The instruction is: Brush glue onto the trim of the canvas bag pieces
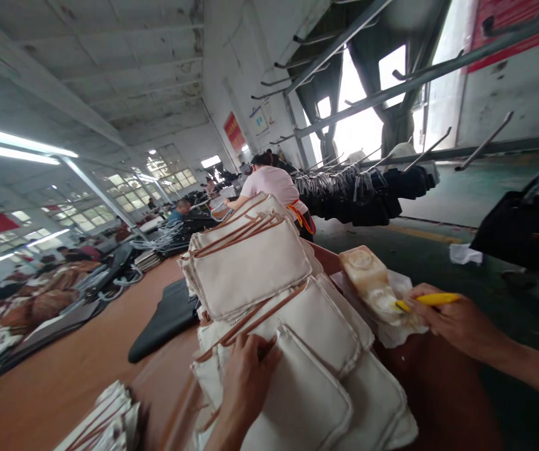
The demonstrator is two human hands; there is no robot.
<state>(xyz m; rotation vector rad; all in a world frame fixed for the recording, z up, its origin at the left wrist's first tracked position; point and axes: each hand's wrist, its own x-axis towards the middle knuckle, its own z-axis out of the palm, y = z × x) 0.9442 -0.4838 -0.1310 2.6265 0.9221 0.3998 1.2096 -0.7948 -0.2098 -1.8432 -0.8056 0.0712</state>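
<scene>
"On your broad brown tabletop [95,341], what's before you?"

"Your pile of cream, fabric-looking pouches with brown strips [253,269]: probably light, soft, apt to slide. Grip a seamed edge. Your left hand's [245,382] fingers bunch there; whether they pinch, I can't tell."

"Right of it?"

"A yellowed, blocky container [363,269]. Your right hand [452,319] pinches a slim yellow tool [441,299] beside it, likely light, stiff; hold its shaft."

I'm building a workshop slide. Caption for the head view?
Left hand on piled cream pouches, right hand holding a yellow tool at a smeared container.
</scene>
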